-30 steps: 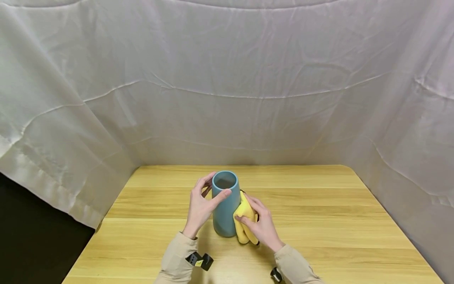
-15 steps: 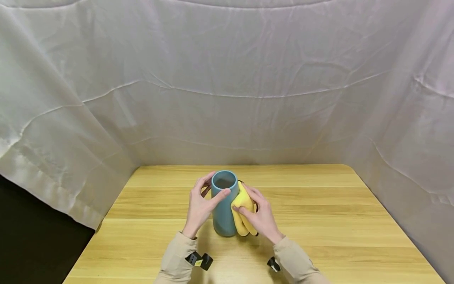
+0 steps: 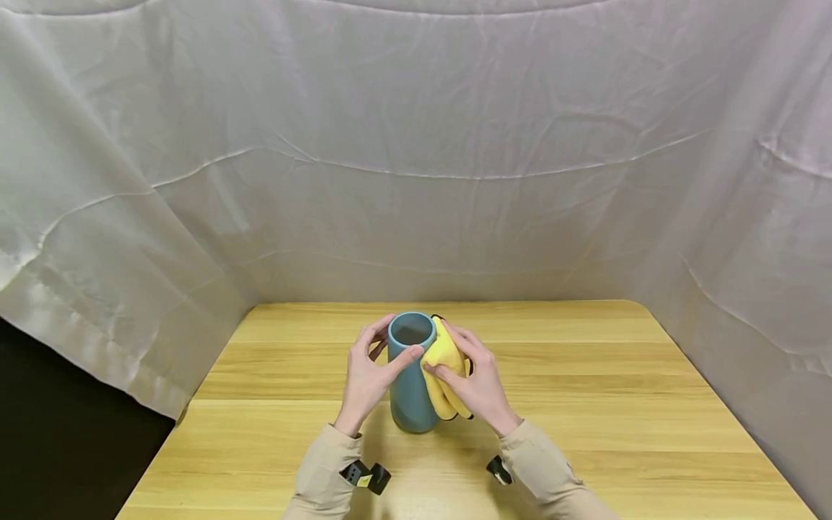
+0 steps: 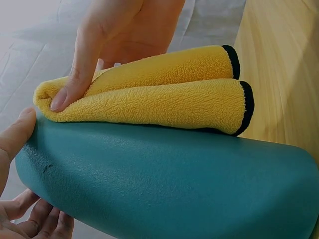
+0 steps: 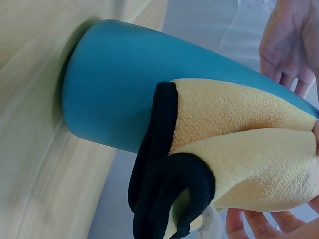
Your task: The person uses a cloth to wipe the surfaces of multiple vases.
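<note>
A tall teal vase (image 3: 412, 404) stands upright on the table, its round mouth facing up. My left hand (image 3: 366, 375) grips it near the rim, thumb on the near side and fingers behind; in the left wrist view a small dark mark shows on the vase (image 4: 164, 179) near that thumb. My right hand (image 3: 479, 379) pinches a folded yellow cloth (image 3: 444, 368) with black edging and presses it against the vase's right side, high up by the rim. In the right wrist view the folds of the cloth (image 5: 249, 159) hang toward the vase's base.
The wooden table (image 3: 617, 404) spreads out on both sides of the vase. Pale curtains (image 3: 455, 217) enclose it at the back and sides. A dark area (image 3: 65, 419) lies beyond the left edge. Black wrist devices (image 3: 365, 477) sit at both cuffs.
My right hand has slid the yellow cloth up along the vase's right side, from its lower part to the rim. My left hand and the vase have stayed in place.
</note>
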Demonstrator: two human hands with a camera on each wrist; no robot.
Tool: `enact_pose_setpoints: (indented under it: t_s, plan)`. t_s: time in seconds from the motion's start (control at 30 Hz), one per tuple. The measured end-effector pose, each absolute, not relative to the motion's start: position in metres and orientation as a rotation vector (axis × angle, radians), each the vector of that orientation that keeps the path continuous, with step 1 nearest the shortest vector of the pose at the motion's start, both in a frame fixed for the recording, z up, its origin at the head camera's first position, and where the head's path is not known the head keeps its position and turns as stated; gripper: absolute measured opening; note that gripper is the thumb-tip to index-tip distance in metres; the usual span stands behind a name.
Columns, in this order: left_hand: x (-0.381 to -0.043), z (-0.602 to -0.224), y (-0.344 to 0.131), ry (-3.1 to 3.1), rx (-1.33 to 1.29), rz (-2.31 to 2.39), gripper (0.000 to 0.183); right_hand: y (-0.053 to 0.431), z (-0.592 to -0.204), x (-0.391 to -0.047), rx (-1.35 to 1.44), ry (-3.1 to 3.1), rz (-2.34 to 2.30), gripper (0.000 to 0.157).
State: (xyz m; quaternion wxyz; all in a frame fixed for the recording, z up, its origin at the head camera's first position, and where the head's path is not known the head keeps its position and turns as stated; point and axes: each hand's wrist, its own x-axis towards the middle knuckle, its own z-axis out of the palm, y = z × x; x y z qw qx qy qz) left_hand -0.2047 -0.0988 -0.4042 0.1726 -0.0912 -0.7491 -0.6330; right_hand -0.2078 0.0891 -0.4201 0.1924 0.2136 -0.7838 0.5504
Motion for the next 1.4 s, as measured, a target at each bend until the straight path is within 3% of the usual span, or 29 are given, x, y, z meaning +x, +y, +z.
enact_pose_setpoints:
  t_s: [0.87, 1.4]
  plan:
    - [-0.205, -0.405, -0.099, -2.125, -0.25, -1.802, 0.061, 0.098, -0.48, -0.2, 0.512, -2.301, 1.601, 0.066]
    - [-0.205, -0.405, -0.099, -2.128, -0.244, -1.8, 0.062, 0.097, -0.467, -0.203, 0.548, -2.275, 1.594, 0.066]
